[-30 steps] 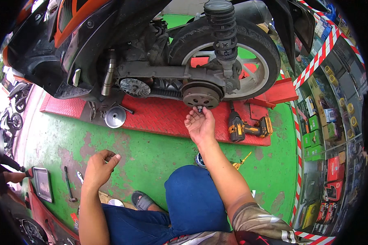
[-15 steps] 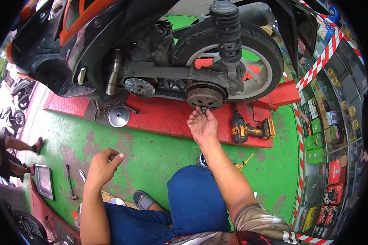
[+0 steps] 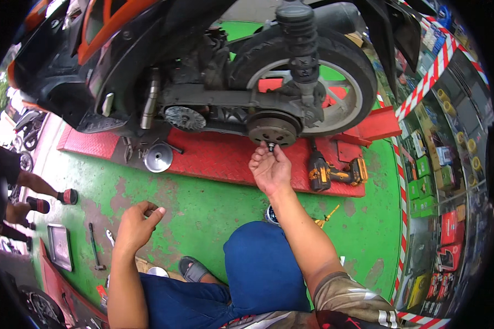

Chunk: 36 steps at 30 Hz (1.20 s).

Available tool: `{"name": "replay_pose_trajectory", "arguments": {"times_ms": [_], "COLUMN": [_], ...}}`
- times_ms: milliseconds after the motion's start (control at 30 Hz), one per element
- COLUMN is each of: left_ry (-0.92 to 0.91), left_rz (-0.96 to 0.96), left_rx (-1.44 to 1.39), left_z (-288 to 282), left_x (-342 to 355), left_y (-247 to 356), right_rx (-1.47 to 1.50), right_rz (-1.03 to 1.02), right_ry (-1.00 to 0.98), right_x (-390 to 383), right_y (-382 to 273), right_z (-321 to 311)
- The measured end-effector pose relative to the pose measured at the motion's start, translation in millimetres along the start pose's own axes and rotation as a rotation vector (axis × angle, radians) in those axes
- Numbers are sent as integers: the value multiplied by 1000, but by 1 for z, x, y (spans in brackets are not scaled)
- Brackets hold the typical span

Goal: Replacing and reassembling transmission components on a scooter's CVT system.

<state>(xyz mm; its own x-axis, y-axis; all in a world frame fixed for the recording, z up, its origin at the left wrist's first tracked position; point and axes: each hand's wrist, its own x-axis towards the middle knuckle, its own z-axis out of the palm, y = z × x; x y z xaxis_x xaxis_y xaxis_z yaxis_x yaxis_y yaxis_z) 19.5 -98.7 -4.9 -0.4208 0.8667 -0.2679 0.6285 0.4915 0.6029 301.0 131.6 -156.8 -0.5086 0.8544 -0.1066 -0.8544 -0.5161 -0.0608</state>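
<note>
My right hand (image 3: pixel 271 169) reaches up with the palm toward me, thumb and fingertips pinched around a small dark metal nut (image 3: pixel 270 146). That nut sits at the centre of the round clutch bell (image 3: pixel 272 129), in front of the scooter's rear wheel (image 3: pixel 361 104). The fingers partly cover the shaft end. My left hand (image 3: pixel 138 223) hangs over the green floor, empty, its fingers loosely bent and the thumb apart. Left of the clutch bell, a finned variator pulley face (image 3: pixel 184 118) and the drive belt (image 3: pixel 225 116) show in the uncovered case.
On the red lift platform (image 3: pixel 214 159) lie a cordless impact wrench (image 3: pixel 335 174), a round metal pulley plate (image 3: pixel 158 158) and small tools. A metal tray (image 3: pixel 60 247) and a hammer-shaped tool (image 3: pixel 95 247) rest on the floor. Display shelves (image 3: pixel 439 181) line the right; another person's legs (image 3: pixel 38 192) appear left.
My right hand stays at the clutch bell's centre, its fingers shifted slightly around the nut. My left hand barely moves. At the left, the walking person's legs have come further into view.
</note>
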Motion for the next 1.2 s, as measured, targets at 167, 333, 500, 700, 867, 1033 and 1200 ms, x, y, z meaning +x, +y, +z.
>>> {"name": "replay_pose_trajectory", "arguments": {"times_ms": [167,333,500,700,867,1033,1200], "left_ry": [17,16,-45,43,82,65,29], "left_rz": [-36,-44,-30,-61,-58,2,88], "left_rx": [-60,-59,-113,-183,-157,-34,-11], "left_z": [-4,-7,-3,-13,-12,-12,-16], "left_x": [-2,-3,8,2,12,20,19], "left_y": [-13,-19,-20,-19,-11,-5,30], "right_rx": [-630,-2099,-2981,-3206,-3186,-3183,-3180], "right_rz": [153,-432,-18,255,65,208,268], "right_ry": [288,379,471,266,115,165,-14], "right_x": [-32,-79,-92,-78,-85,-85,-103], "right_y": [-15,-110,-246,-250,-283,-258,-248], "right_z": [4,0,-62,-96,-124,-71,-23]}}
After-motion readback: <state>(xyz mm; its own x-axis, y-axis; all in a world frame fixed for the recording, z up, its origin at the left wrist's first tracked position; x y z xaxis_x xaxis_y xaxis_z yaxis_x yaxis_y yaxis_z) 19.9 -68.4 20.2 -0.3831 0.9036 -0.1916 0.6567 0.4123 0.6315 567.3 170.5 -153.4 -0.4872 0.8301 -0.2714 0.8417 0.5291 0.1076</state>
